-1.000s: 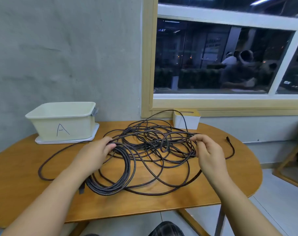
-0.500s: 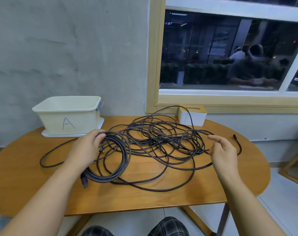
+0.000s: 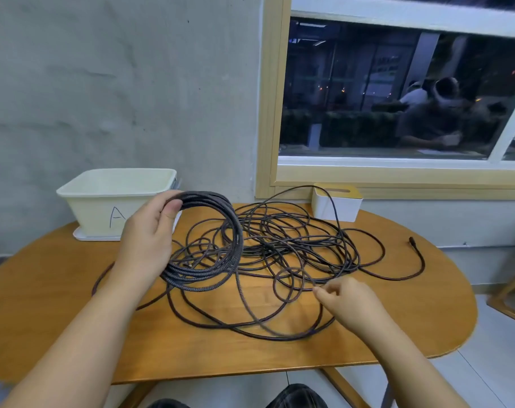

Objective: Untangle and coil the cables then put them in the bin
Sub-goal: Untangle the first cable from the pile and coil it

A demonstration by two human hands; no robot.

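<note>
A thick coil of dark braided cable stands tilted up off the wooden table, its lower edge resting on the wood. My left hand grips the coil's top left. A loose tangle of thinner dark cable spreads over the table's middle, with one plug end lying at the right. My right hand pinches a blurred strand of the tangle near the front. The cream bin marked "A" sits on a white lid at the back left.
A white box with a yellow slotted top stands against the window sill at the back; one cable loop arcs up over it. A grey wall and a wood-framed window rise behind the table. A wooden frame edge shows at far right.
My left hand has lifted the thick coil from flat on the table to tilted upright. My right hand moved down toward the front and took hold of a loose strand.
</note>
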